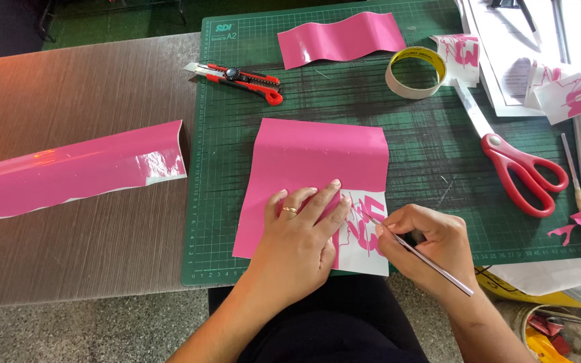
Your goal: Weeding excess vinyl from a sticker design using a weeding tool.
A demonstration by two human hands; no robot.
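While held, pick (415, 250) slants up-left.

From my feed I see a brown wood-grain table (82, 94) filling the left side, its surface catching a soft sheen and a reddish glow near the far left edge. A green cutting mat (438, 161) with a printed grid covers its right part. Below the table edge lies a speckled grey floor (89, 329). Beyond the table's far edge the ground looks dark green. The light is even and bright.
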